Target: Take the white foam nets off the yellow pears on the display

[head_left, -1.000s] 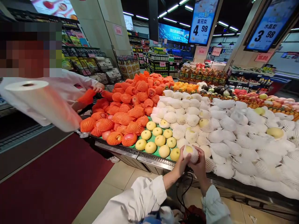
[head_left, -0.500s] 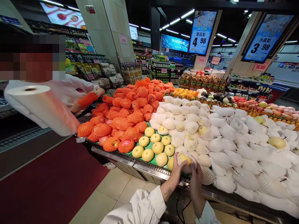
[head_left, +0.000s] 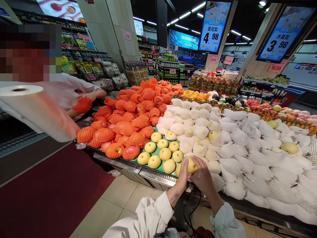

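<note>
Between my two hands, at the front edge of the display, is a yellow pear (head_left: pixel 192 166). My left hand (head_left: pixel 182 176) closes on its left side. My right hand (head_left: pixel 202 175), with a ring on one finger, wraps its right side and top. A bit of white foam net shows behind the pear; how much of it still wraps the fruit is hidden by my fingers. Just left of my hands, several bare yellow pears (head_left: pixel 165 154) sit in rows on a green mat (head_left: pixel 157 151). To the right lie many pears in white foam nets (head_left: pixel 232 165).
Fruit in orange foam nets (head_left: pixel 128 127) is heaped at the left. A person in a white top (head_left: pixel 74 87) stands there behind a large roll of plastic bags (head_left: pixel 42 110), holding an orange net (head_left: pixel 82 105). A metal edge (head_left: pixel 153 178) runs along the display front; a dark cable (head_left: pixel 192 211) hangs below my hands.
My right hand has moved up and over the pear, and more bare yellow skin shows where white net covered it. The view has shifted slightly. The other person's netted hand lowered a little.
</note>
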Action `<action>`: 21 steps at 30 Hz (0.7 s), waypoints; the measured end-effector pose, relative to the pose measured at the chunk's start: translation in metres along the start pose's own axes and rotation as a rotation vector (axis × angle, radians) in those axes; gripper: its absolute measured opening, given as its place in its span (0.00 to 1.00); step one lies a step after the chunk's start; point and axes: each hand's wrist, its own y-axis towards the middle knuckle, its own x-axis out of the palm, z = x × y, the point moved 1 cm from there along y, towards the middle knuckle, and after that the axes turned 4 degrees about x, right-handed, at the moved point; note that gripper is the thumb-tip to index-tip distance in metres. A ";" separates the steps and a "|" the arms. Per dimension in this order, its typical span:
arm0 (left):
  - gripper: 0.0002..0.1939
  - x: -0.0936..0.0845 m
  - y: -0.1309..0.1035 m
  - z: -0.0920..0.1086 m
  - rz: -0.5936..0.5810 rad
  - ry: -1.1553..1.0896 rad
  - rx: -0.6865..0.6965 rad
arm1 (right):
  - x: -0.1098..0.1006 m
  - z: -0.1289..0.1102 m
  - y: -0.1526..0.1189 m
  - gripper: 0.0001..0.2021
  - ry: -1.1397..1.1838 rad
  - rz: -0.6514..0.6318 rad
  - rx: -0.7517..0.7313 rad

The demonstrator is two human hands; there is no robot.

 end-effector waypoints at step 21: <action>0.46 -0.223 -0.073 0.078 0.365 0.925 0.155 | 0.057 0.032 -0.034 0.23 -0.564 -0.076 0.644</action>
